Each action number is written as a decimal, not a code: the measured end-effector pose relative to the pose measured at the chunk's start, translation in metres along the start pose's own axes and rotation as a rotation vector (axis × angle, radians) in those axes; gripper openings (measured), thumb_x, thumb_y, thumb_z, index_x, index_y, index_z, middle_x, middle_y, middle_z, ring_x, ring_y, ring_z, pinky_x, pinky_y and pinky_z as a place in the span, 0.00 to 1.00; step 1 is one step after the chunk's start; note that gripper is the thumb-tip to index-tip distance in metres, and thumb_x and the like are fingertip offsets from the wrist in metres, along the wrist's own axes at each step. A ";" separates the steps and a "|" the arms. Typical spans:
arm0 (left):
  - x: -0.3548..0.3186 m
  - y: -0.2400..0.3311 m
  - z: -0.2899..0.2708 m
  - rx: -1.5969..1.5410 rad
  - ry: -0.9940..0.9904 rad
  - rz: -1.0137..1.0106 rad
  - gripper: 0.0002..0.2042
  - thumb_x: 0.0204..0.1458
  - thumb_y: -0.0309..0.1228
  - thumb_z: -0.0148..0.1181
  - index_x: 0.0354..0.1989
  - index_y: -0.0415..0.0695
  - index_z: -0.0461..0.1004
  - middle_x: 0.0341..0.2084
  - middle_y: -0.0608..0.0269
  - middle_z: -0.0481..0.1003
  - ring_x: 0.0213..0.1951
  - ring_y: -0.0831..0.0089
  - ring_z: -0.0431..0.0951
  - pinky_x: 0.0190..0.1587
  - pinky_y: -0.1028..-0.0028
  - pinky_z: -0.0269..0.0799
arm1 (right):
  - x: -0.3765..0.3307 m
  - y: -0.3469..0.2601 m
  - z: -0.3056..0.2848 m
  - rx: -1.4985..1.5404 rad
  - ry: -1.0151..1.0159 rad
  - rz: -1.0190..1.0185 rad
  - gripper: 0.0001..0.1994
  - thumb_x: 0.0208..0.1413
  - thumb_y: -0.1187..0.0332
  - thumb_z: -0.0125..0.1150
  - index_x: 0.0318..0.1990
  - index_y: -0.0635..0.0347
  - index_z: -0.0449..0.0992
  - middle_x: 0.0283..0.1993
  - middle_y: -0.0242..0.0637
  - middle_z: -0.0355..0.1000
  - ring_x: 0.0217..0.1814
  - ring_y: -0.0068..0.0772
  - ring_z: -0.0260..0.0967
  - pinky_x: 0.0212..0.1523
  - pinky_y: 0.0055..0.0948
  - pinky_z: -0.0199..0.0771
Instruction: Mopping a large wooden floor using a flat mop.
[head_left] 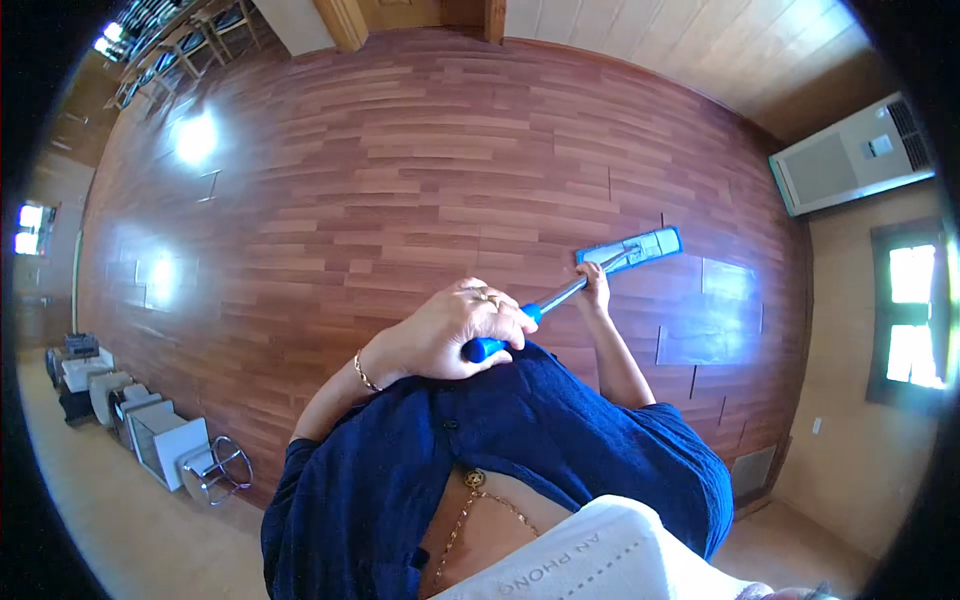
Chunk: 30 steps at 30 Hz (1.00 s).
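A flat mop (657,243) with a blue-edged rectangular head rests on the wooden floor, ahead and to the right. Its metal pole slants back toward my chest and ends in a blue grip. My left hand (462,325), wearing a ring and a bracelet, is closed around that blue grip at the top end. Lower down, my right hand (594,287) wraps round the metal pole close to the mop head. Part of the grip is hidden by my left fingers.
Reddish-brown plank flooring (400,190) spreads around me. A tall white air conditioner (830,165) stands at the right wall, near a window (912,315). Several stools and small items (155,435) line the left side. Chairs (190,45) and a table sit far left; a doorway (400,14) opens ahead.
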<state>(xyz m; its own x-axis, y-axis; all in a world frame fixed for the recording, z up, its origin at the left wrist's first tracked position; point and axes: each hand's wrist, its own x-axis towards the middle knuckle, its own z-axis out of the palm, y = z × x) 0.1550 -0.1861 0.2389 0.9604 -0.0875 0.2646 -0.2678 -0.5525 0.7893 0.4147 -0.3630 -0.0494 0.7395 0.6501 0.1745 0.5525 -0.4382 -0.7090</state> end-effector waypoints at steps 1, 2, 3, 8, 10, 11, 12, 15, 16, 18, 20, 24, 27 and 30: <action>-0.001 0.003 0.003 0.026 0.023 -0.005 0.08 0.45 0.29 0.67 0.34 0.50 0.76 0.45 0.68 0.77 0.51 0.68 0.74 0.54 0.64 0.63 | 0.009 0.000 0.003 0.000 -0.023 -0.028 0.14 0.46 0.60 0.69 0.25 0.60 0.72 0.29 0.41 0.69 0.38 0.48 0.68 0.38 0.41 0.68; -0.001 0.006 0.006 0.064 0.031 -0.007 0.08 0.45 0.30 0.67 0.34 0.49 0.76 0.45 0.67 0.77 0.51 0.67 0.74 0.53 0.65 0.64 | 0.017 0.002 0.006 -0.019 -0.080 -0.060 0.13 0.46 0.60 0.69 0.25 0.59 0.72 0.29 0.40 0.69 0.37 0.47 0.69 0.37 0.40 0.68; -0.002 0.009 0.007 0.071 0.038 -0.016 0.08 0.45 0.30 0.67 0.34 0.49 0.76 0.45 0.67 0.77 0.51 0.67 0.74 0.53 0.65 0.64 | 0.024 0.002 0.011 -0.016 -0.104 -0.105 0.13 0.45 0.60 0.69 0.25 0.58 0.72 0.29 0.40 0.69 0.37 0.47 0.69 0.37 0.40 0.69; -0.009 0.023 0.004 0.287 0.141 0.011 0.09 0.43 0.32 0.68 0.31 0.48 0.75 0.40 0.66 0.77 0.45 0.67 0.74 0.50 0.64 0.65 | 0.062 -0.024 0.043 0.054 -0.243 -0.235 0.15 0.42 0.60 0.70 0.24 0.59 0.71 0.28 0.41 0.68 0.36 0.48 0.69 0.37 0.42 0.69; -0.012 0.030 -0.001 0.335 0.157 0.037 0.09 0.42 0.33 0.68 0.30 0.48 0.75 0.38 0.66 0.77 0.43 0.67 0.75 0.49 0.64 0.66 | 0.072 -0.033 0.057 0.085 -0.287 -0.400 0.13 0.43 0.64 0.70 0.28 0.59 0.71 0.31 0.40 0.69 0.35 0.46 0.70 0.36 0.40 0.70; -0.017 0.033 -0.003 0.376 0.178 0.065 0.09 0.41 0.33 0.69 0.28 0.48 0.75 0.36 0.66 0.76 0.41 0.67 0.75 0.48 0.64 0.66 | 0.075 -0.048 0.068 0.118 -0.301 -0.464 0.13 0.42 0.65 0.69 0.28 0.59 0.70 0.30 0.40 0.69 0.33 0.47 0.70 0.35 0.40 0.70; -0.020 0.038 -0.003 0.402 0.216 0.088 0.10 0.39 0.34 0.69 0.26 0.47 0.74 0.33 0.65 0.76 0.39 0.67 0.75 0.47 0.64 0.67 | 0.074 -0.063 0.074 0.153 -0.355 -0.477 0.13 0.43 0.65 0.69 0.28 0.59 0.69 0.29 0.41 0.68 0.32 0.48 0.70 0.34 0.39 0.70; -0.030 0.058 -0.009 0.436 0.268 0.108 0.12 0.37 0.31 0.71 0.25 0.45 0.72 0.34 0.62 0.75 0.39 0.63 0.76 0.42 0.61 0.72 | 0.075 -0.108 0.091 0.151 -0.493 -0.620 0.14 0.43 0.65 0.69 0.25 0.60 0.67 0.25 0.42 0.66 0.29 0.49 0.67 0.30 0.40 0.66; -0.035 0.064 -0.009 0.454 0.300 0.108 0.12 0.37 0.32 0.71 0.25 0.45 0.72 0.33 0.62 0.75 0.38 0.63 0.76 0.41 0.61 0.72 | 0.073 -0.124 0.098 0.188 -0.508 -0.685 0.14 0.43 0.65 0.69 0.24 0.60 0.67 0.23 0.43 0.65 0.28 0.49 0.67 0.29 0.40 0.66; -0.044 0.080 -0.010 0.507 0.358 0.082 0.11 0.39 0.32 0.69 0.21 0.45 0.70 0.28 0.64 0.72 0.36 0.65 0.73 0.43 0.63 0.70 | 0.067 -0.160 0.108 0.129 -0.670 -0.675 0.16 0.46 0.56 0.65 0.25 0.58 0.70 0.26 0.43 0.70 0.33 0.49 0.70 0.34 0.44 0.68; -0.057 0.097 -0.012 0.467 0.376 0.046 0.11 0.38 0.32 0.69 0.20 0.45 0.70 0.27 0.64 0.72 0.35 0.65 0.73 0.42 0.63 0.71 | 0.054 -0.190 0.121 0.040 -0.793 -0.720 0.19 0.49 0.47 0.61 0.28 0.55 0.75 0.31 0.42 0.74 0.38 0.49 0.73 0.39 0.47 0.70; -0.074 0.126 0.000 0.440 0.455 0.063 0.14 0.36 0.32 0.72 0.18 0.45 0.68 0.24 0.63 0.70 0.30 0.65 0.73 0.39 0.64 0.71 | 0.019 -0.239 0.143 0.127 -0.992 -0.875 0.20 0.48 0.45 0.60 0.26 0.54 0.76 0.31 0.42 0.74 0.39 0.48 0.73 0.39 0.47 0.70; -0.085 0.150 0.014 0.509 0.454 0.060 0.17 0.35 0.39 0.73 0.17 0.45 0.69 0.20 0.66 0.72 0.29 0.67 0.76 0.36 0.65 0.75 | -0.021 -0.270 0.148 0.139 -1.111 -1.036 0.20 0.47 0.47 0.62 0.23 0.57 0.75 0.27 0.44 0.73 0.34 0.49 0.72 0.34 0.47 0.70; -0.089 0.169 0.027 0.520 0.499 0.077 0.15 0.43 0.36 0.68 0.16 0.46 0.67 0.18 0.66 0.67 0.24 0.69 0.71 0.34 0.68 0.71 | -0.060 -0.294 0.151 0.246 -1.219 -1.147 0.18 0.44 0.51 0.66 0.20 0.57 0.73 0.24 0.44 0.71 0.31 0.50 0.71 0.31 0.45 0.70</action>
<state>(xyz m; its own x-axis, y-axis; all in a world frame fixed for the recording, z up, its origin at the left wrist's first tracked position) 0.0260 -0.2942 0.3335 0.7574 0.1778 0.6283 -0.1431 -0.8936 0.4254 0.1504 -0.1796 0.0456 -0.7409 0.6589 0.1301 0.3996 0.5882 -0.7031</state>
